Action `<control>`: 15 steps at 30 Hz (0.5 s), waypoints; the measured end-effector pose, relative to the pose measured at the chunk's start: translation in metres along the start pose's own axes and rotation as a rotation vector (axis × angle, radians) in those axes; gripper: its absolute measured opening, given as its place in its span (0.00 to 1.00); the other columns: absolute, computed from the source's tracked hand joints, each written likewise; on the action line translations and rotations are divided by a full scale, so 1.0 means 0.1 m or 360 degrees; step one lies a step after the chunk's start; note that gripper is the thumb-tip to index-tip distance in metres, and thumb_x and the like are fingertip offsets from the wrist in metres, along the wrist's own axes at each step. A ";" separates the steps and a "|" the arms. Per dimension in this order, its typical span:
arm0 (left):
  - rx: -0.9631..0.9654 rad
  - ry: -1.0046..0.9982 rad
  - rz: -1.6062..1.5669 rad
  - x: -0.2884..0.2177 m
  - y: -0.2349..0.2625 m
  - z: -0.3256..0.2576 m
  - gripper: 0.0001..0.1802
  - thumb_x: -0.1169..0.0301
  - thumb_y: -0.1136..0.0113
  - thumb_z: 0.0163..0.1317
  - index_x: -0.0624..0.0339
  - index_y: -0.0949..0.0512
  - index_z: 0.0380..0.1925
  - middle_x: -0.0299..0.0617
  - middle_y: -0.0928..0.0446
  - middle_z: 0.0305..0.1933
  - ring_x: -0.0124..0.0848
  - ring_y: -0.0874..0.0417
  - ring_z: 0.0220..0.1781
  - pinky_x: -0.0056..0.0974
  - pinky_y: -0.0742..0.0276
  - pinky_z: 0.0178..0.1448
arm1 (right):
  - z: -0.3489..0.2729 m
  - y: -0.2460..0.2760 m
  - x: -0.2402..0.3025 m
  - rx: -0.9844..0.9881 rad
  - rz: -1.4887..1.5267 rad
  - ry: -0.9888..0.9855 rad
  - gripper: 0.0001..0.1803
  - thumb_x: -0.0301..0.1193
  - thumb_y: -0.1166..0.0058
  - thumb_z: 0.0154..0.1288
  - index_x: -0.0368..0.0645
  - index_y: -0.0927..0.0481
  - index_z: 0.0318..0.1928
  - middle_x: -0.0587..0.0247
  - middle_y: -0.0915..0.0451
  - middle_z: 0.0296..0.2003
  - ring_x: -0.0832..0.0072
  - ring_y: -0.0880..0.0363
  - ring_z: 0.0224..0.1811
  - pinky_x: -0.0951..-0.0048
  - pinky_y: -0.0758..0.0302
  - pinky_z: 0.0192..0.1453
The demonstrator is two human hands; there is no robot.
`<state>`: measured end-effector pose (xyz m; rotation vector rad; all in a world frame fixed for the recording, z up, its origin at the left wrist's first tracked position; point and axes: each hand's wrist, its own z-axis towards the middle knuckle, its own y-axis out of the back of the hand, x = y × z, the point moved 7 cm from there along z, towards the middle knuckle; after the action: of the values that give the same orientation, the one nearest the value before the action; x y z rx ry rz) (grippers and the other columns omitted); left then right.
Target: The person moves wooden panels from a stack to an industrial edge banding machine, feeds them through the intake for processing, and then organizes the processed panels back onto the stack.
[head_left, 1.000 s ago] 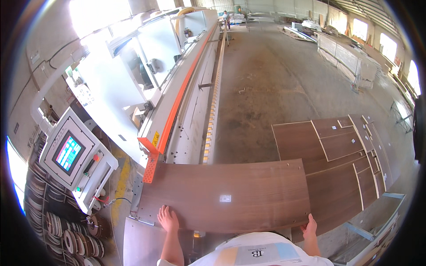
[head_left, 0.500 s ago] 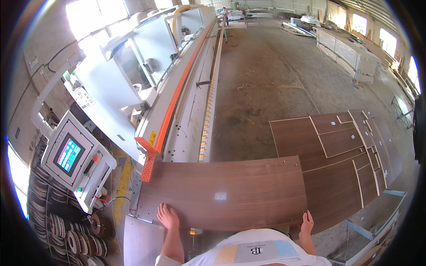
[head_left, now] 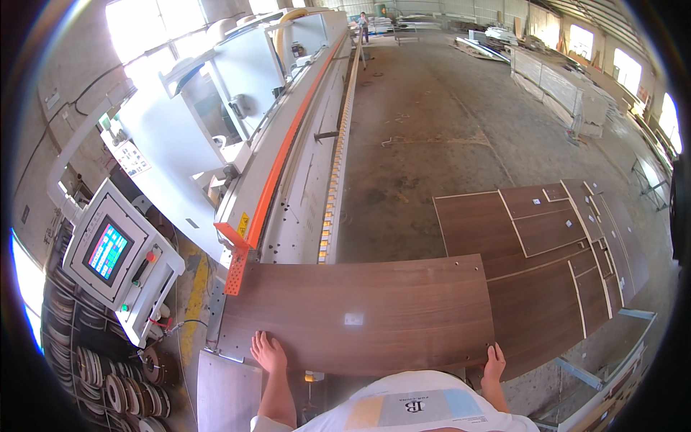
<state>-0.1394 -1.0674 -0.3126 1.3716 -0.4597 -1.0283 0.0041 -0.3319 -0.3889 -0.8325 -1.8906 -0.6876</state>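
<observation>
A long brown wood-grain panel (head_left: 309, 302) with a small white label and a few corner holes lies crosswise in front of me. Its far left part rests by the orange guard at the machine's infeed end. My left hand (head_left: 268, 353) is laid flat on the panel's near edge, left of the middle, fingers stretched out. At the near right corner, my right hand (head_left: 494, 362) grips the panel's edge, thumb and fingers round it; part of the grip is hidden.
The long edge-banding machine (head_left: 288, 158) runs away on the left, with a control panel (head_left: 108, 248) beside it. Edge-band rolls (head_left: 133, 396) are stacked lower left. More brown panels (head_left: 540, 288) lie at right above a metal frame (head_left: 579, 372). A person (head_left: 363, 27) stands far off.
The whole view has shifted slightly. Both hands keep their places on the panel, and the panel sits practically the same against the orange guard.
</observation>
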 end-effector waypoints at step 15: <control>0.0035 0.0021 -0.0011 -0.04 0.02 0.01 0.26 0.60 0.51 0.73 0.55 0.29 0.68 0.43 0.36 0.78 0.43 0.44 0.83 0.54 0.55 0.84 | 0.00 0.00 -0.03 -0.0029 0.0085 -0.0002 0.23 0.38 0.41 0.72 0.44 0.20 0.64 0.69 0.15 0.47 0.82 0.20 0.36 0.78 0.27 0.25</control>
<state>-0.1418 -1.0647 -0.3089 1.3997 -0.4581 -1.0218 0.0050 -0.3321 -0.3916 -0.8916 -1.8589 -0.6724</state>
